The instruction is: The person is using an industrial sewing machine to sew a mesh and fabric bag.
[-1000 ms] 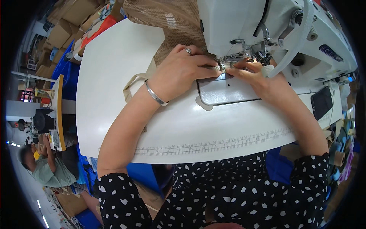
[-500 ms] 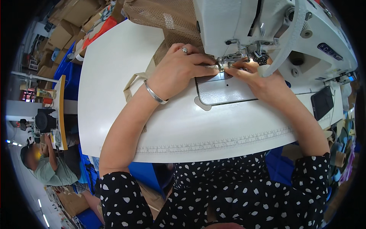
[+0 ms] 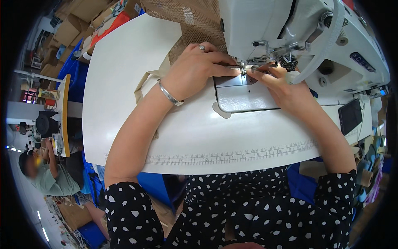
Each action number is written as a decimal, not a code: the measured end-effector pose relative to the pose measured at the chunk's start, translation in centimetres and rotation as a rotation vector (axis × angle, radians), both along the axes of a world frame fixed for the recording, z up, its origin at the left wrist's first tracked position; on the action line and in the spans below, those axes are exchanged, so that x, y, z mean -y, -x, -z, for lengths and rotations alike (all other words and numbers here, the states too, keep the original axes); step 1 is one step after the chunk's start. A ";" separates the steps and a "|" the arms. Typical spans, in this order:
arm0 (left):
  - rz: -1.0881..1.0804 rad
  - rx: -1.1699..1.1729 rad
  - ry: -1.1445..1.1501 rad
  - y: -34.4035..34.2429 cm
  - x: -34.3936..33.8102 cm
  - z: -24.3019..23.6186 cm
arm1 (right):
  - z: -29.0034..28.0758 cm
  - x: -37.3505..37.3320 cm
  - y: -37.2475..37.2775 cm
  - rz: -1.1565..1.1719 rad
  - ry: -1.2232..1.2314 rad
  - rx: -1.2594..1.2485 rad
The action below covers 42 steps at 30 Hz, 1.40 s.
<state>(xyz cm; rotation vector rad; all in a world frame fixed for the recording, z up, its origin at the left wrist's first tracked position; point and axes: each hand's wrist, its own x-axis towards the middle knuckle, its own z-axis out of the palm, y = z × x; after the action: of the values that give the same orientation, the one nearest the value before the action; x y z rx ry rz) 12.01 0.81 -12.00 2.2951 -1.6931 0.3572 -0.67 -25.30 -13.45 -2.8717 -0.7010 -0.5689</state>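
Palm-down left hand (image 3: 194, 68) apparently presses brown mesh (image 3: 201, 34), right hand (image 3: 284, 88) angled inward.

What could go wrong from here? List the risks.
The left hand and right hand are both close to the presser foot; one could get pinched. The mesh bunched beside the machine might drag or pucker. The beige strip near the bracelet could catch on it.

Sewing machine (image 3: 259, 25) upper right, on tabletop (image 3: 124, 74) mid-frame. Mesh fabric (image 3: 203, 29) top centre, left of machine. Left hand (image 3: 198, 68) partly over fabric, left of presser foot (image 3: 243, 69); right hand (image 3: 284, 86) just right. Device (image 3: 350, 117) on tabletop, right. Boxes (image 3: 68, 31) upper left, co-worker (image 3: 60, 180) lower left.
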 end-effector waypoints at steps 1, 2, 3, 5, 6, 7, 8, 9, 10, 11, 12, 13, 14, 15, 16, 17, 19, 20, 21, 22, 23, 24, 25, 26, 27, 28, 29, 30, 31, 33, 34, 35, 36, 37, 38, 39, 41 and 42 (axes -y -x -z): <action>0.003 -0.009 0.003 -0.1 0.0 0.1 | -0.1 0.0 0.0 -0.009 0.018 0.013; 0.004 -0.024 0.009 -0.1 0.0 0.1 | -0.1 0.1 -0.1 -0.018 0.026 0.012; 0.002 -0.025 0.006 -0.1 -0.1 0.2 | -0.2 0.1 -0.1 -0.033 0.010 0.005; -0.002 -0.035 0.004 -0.2 -0.1 0.1 | -0.2 0.1 -0.2 -0.016 0.008 -0.010; -0.002 -0.043 0.005 -0.2 -0.1 0.1 | -0.1 0.0 -0.2 -0.009 -0.021 -0.032; -0.002 -0.051 0.006 -0.1 -0.1 0.0 | -0.1 0.0 -0.2 -0.003 -0.009 -0.029; -0.005 -0.062 0.002 -0.1 -0.1 0.0 | -0.1 0.0 -0.2 0.006 -0.012 -0.038; -0.008 -0.060 -0.015 0.0 -0.1 -0.1 | 0.0 0.0 -0.1 0.015 -0.015 -0.048; -0.015 -0.062 -0.038 0.0 -0.2 -0.1 | 0.0 0.0 -0.1 0.010 -0.009 -0.034; -0.026 -0.062 -0.053 0.1 -0.3 -0.2 | 0.0 0.0 -0.1 0.006 -0.003 -0.020; -0.031 -0.057 -0.079 0.1 -0.3 -0.2 | 0.1 0.0 -0.1 0.001 0.004 -0.006; -0.040 -0.050 -0.097 0.1 -0.4 -0.1 | 0.1 0.0 -0.1 0.001 -0.004 -0.013; -0.037 -0.048 -0.107 0.1 -0.5 -0.1 | 0.2 0.0 -0.1 0.002 -0.012 -0.021; -0.061 -0.092 -0.140 0.1 -0.6 -0.2 | 0.2 0.0 0.0 0.003 -0.019 -0.028; -0.073 -0.139 -0.165 0.2 -0.8 -0.3 | 0.3 0.0 0.1 0.035 -0.008 -0.040; -0.073 -0.167 -0.167 0.6 -0.8 -0.4 | 0.4 -0.1 0.2 0.066 0.003 -0.052; -0.071 -0.058 -0.143 2.4 -0.7 -0.7 | 0.5 -0.1 0.4 0.089 -0.006 -0.064; -0.078 -0.006 -0.150 3.6 -0.5 -1.0 | 0.5 -0.1 0.4 0.082 -0.026 -0.064; -0.142 0.038 -0.164 5.2 -0.3 -1.3 | 0.5 -0.1 0.3 0.075 -0.047 -0.063; -0.220 0.064 -0.209 7.4 -0.2 -1.6 | 0.5 -0.1 0.2 0.068 -0.060 -0.056; -0.320 0.040 -0.327 9.1 0.1 -2.0 | 0.5 -0.1 0.0 0.060 -0.074 -0.051; -0.323 0.050 -0.315 10.5 0.6 -2.4 | 0.4 -0.2 -0.1 0.050 -0.091 -0.046; -0.346 0.012 -0.373 11.8 1.1 -2.8 | 0.3 -0.3 -0.1 0.038 -0.116 -0.032; -0.357 -0.014 -0.410 12.4 1.3 -3.2 | 0.1 -0.3 0.0 0.026 -0.140 -0.021; -0.348 -0.085 -0.400 12.6 1.5 -3.5 | -0.1 -0.3 0.1 0.023 -0.146 -0.006; -0.324 -0.140 -0.367 12.4 1.7 -3.6 | -0.3 -0.3 0.3 -0.029 -0.170 0.012; -0.293 -0.157 -0.290 12.0 1.8 -3.6 | -0.5 -0.3 0.5 -0.068 -0.178 0.032; -0.248 -0.207 -0.257 11.6 1.7 -3.6 | -0.7 -0.2 0.6 -0.115 -0.197 0.070; -0.238 -0.239 -0.266 11.2 1.6 -3.3 | -0.9 -0.2 0.7 -0.110 -0.199 0.097; -0.215 -0.254 -0.205 10.6 1.5 -2.4 | -0.8 -0.3 0.8 -0.105 -0.216 0.166; -0.245 -0.389 -0.145 10.5 1.1 -1.9 | -0.7 -0.4 0.5 -0.109 -0.241 0.200; -0.246 -0.359 -0.080 10.5 0.8 -1.4 | -0.6 -0.5 0.4 -0.095 -0.226 0.213; -0.236 -0.340 -0.013 10.5 0.5 -0.9 | -0.5 -0.4 0.5 -0.073 -0.201 0.205; -0.258 -0.358 -0.019 10.6 0.2 -0.4 | -0.4 -0.4 0.6 -0.052 -0.174 0.194; -0.244 -0.336 0.037 10.8 -0.1 -0.1 | -0.2 -0.4 0.5 -0.047 -0.188 0.202; -0.260 -0.347 0.019 10.8 -0.4 0.2 | 0.0 -0.5 0.5 -0.042 -0.202 0.210; -0.275 -0.366 0.006 11.0 -0.7 0.5 | 0.2 -0.6 0.7 -0.030 -0.208 0.199; -0.272 -0.372 0.009 10.9 -0.8 0.6 | 0.2 -0.6 0.7 -0.020 -0.203 0.181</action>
<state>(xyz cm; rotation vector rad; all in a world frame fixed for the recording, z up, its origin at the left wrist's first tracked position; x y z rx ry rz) 1.10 1.62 -12.56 2.4044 -1.2044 -0.0145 -1.42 -24.72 -13.65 -2.6465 -0.6539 -0.8535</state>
